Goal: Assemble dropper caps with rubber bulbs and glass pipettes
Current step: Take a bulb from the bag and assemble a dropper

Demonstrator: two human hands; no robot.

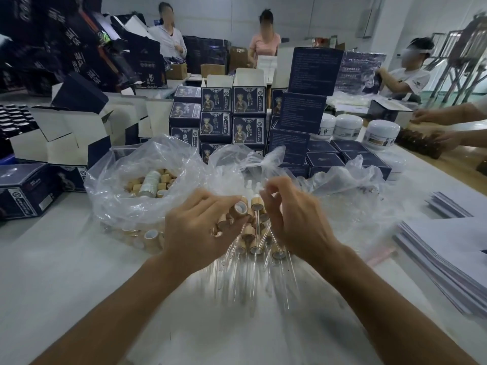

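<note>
Both hands work close together at the table's (66, 272) centre, above a loose heap of finished droppers (259, 242). The left hand (200, 227) has its fingers curled around a wooden cap (240, 208), whose white-lined opening faces the camera. The right hand (297, 219) is raised just beside it, fingertips pinched together above a second cap (256, 202) that carries a glass pipette (259, 225) pointing down. Whether the right fingers actually grip that piece or a small part above it cannot be told.

The heap consists of wooden caps fitted with clear glass tubes, fanned out toward the camera and lying directly on the table between the two forearms.

To the left, an open clear plastic bag (118, 185) holds loose wooden caps and a pale cylindrical bottle (149, 183). A second crumpled plastic bag (342, 185) lies behind the right hand. Dark blue printed boxes (247, 114) are stacked behind the bags, with white jars (379, 133) to their right. A stack of printed sheets (448, 254) rests at the right edge.
</note>
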